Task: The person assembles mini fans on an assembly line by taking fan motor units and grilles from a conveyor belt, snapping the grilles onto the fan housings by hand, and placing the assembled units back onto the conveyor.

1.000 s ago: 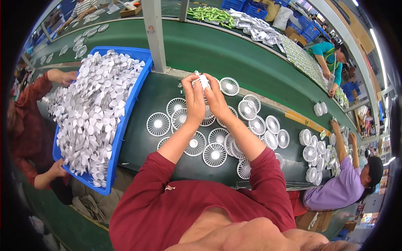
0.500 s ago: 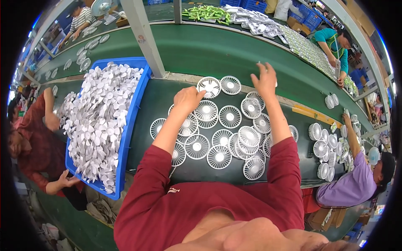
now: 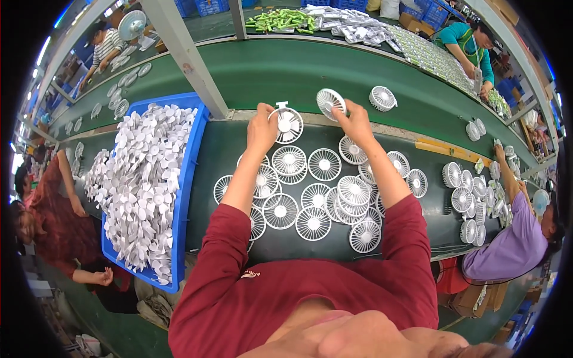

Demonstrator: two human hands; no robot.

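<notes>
My left hand (image 3: pixel 262 129) is closed on the rim of a small white fan housing (image 3: pixel 289 126), with white blades showing inside its ring and a stub on its far edge. In my right hand (image 3: pixel 356 123) a round white fan grille (image 3: pixel 329 102) is gripped by its edge, raised and tilted beside the housing. Between my forearms many loose white grilles lie on the dark green table, some overlapping, such as a flat one (image 3: pixel 280 210) and a small stack (image 3: pixel 353 191). Past my right hand, an assembled white fan head (image 3: pixel 382 98) rests on the green conveyor.
At left stands a blue crate (image 3: pixel 184 197) heaped with white fan blades (image 3: pixel 143 173). A grey metal post (image 3: pixel 190 65) rises at the table's far edge. Co-workers sit on both sides, one in a purple shirt (image 3: pixel 507 241) near grouped fan heads (image 3: pixel 462 200). A yellow strip (image 3: pixel 453 150) lies at right.
My right hand has come back nearer and left, and now holds a grille. A fan head has appeared on the conveyor. My left hand now holds the housing up by its side.
</notes>
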